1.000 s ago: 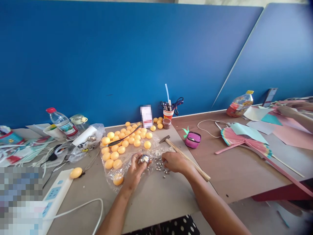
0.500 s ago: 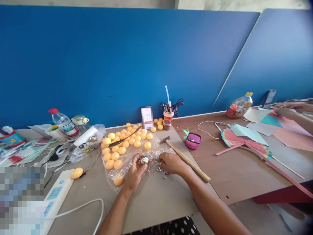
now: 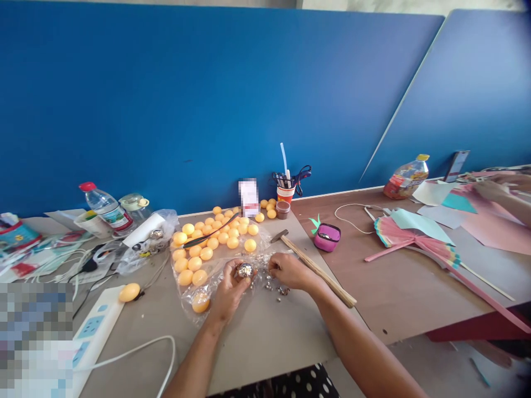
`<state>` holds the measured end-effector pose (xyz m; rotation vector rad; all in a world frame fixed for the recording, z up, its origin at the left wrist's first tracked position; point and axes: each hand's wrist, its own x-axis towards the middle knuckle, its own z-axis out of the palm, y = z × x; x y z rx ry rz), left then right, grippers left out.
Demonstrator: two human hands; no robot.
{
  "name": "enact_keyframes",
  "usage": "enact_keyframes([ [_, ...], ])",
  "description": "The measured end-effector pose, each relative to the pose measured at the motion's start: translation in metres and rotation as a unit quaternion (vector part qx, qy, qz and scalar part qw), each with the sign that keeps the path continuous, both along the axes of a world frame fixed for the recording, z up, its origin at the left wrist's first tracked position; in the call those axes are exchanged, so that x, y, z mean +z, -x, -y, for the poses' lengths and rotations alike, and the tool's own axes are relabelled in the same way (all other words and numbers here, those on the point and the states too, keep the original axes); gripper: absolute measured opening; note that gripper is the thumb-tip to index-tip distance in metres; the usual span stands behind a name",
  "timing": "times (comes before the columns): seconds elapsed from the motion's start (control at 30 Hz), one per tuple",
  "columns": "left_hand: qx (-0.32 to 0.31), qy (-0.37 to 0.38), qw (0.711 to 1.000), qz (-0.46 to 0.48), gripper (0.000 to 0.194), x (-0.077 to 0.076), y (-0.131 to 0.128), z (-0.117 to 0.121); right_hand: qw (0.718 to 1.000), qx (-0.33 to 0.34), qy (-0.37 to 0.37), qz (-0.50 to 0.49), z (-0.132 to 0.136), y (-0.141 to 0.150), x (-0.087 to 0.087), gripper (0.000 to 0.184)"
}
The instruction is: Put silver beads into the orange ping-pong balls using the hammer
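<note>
My left hand (image 3: 226,296) is closed around a shiny silver ball (image 3: 245,270) whose surface looks faceted or studded. To its right my right hand (image 3: 289,271) is pinched, its fingertips close over small loose metal bits (image 3: 284,291) on the table; anything between them is too small to make out. Clear plastic sheeting (image 3: 215,284) lies behind and beneath the hands. On it sit many orange balls (image 3: 206,254), with a dark thin strip (image 3: 209,235) resting across them. A hammer (image 3: 317,268) with a wooden handle lies just right of my right hand.
A white power strip (image 3: 97,326) and cables lie left, near a bottle (image 3: 108,209). At the back stands a cup of tools (image 3: 286,193). Right are a purple pouch (image 3: 327,237), a pink fan-shaped craft (image 3: 406,235) and another person's hand (image 3: 493,190) among coloured papers.
My right hand has shifted slightly upward, and the metal bits below it show a little more. The left hand keeps its hold on the silver ball. The other person's hand has moved slightly.
</note>
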<state>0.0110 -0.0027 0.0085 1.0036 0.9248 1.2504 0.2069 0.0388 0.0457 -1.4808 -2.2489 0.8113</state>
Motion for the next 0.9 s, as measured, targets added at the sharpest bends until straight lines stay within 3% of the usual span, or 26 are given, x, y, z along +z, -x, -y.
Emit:
enact_keyframes([
  [0.17,0.003,-0.002,1.000,0.024,0.043,-0.001,0.000,0.000,0.991,-0.071,0.071,-0.090,0.000,-0.002,0.003,0.009],
  [0.27,-0.003,-0.001,1.000,0.027,0.042,0.001,-0.001,0.001,0.966,-0.073,0.147,-0.201,0.003,-0.001,0.006,0.006],
  [0.33,-0.007,-0.003,1.000,0.027,0.041,0.002,-0.001,0.001,0.935,-0.063,0.183,-0.299,0.005,0.002,0.007,0.005],
  [0.47,-0.011,-0.012,1.000,0.024,0.041,-0.001,-0.001,0.001,0.843,-0.044,0.256,-0.470,0.007,0.011,0.002,0.025],
  [0.6,-0.009,-0.013,1.000,0.012,0.042,-0.003,-0.001,0.000,0.781,-0.014,0.321,-0.535,0.006,0.014,-0.005,0.035],
  [0.73,-0.009,-0.018,1.000,-0.006,0.041,0.000,-0.002,0.001,0.773,-0.010,0.337,-0.537,0.006,0.014,-0.007,0.034],
  [0.9,-0.016,-0.038,0.998,-0.040,0.037,0.003,-0.004,0.003,0.808,-0.037,0.291,-0.511,0.008,0.021,-0.009,0.027],
])
